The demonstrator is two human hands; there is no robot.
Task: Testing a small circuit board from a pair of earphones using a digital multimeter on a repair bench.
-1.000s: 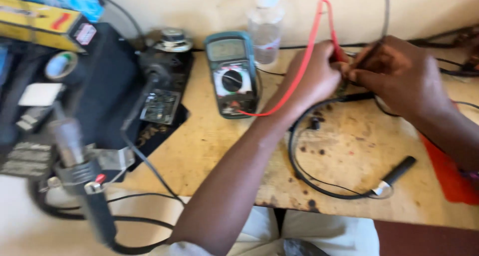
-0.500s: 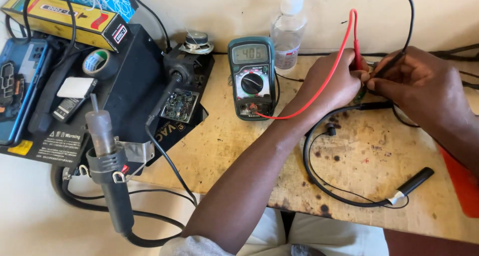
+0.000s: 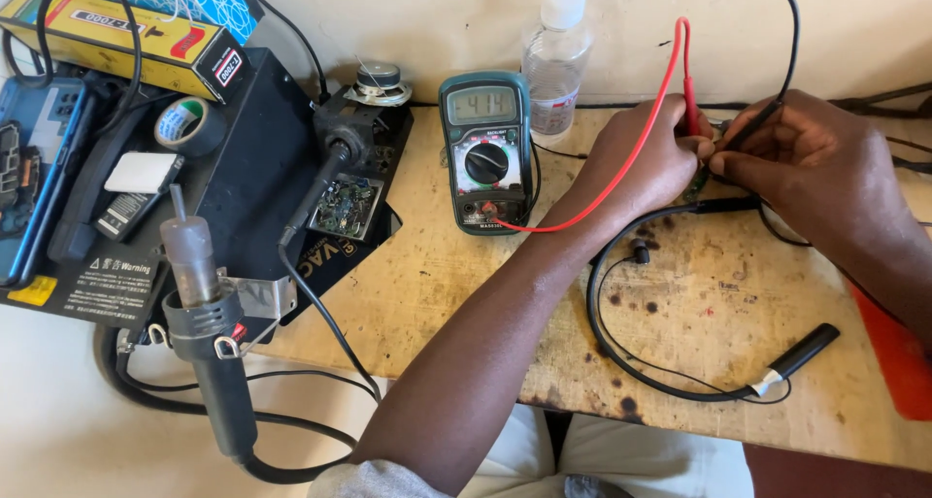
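Observation:
My left hand (image 3: 646,158) pinches the red test probe (image 3: 690,100), whose red lead (image 3: 621,173) curves back to the teal multimeter (image 3: 484,150) standing at the bench's far edge. My right hand (image 3: 811,158) holds the black test probe (image 3: 755,124) by its tip end. Both probe tips meet on a small part hidden between my fingertips. A black neckband earphone cable (image 3: 621,343) loops over the wooden bench (image 3: 437,294) just below my hands, with an earbud (image 3: 641,254) and a black end piece (image 3: 801,350).
A clear plastic bottle (image 3: 556,66) stands behind the multimeter. At the left is a black rework station (image 3: 243,187) with a hot-air gun (image 3: 209,333) in its holder, a small circuit board (image 3: 345,207), a roll of tape (image 3: 184,124), a yellow box (image 3: 116,37) and a small speaker (image 3: 377,81). A red sheet (image 3: 893,352) lies at the right.
The view has shifted left and down, bringing more of the rework station into sight. My hands stay together on the probes with hardly any movement.

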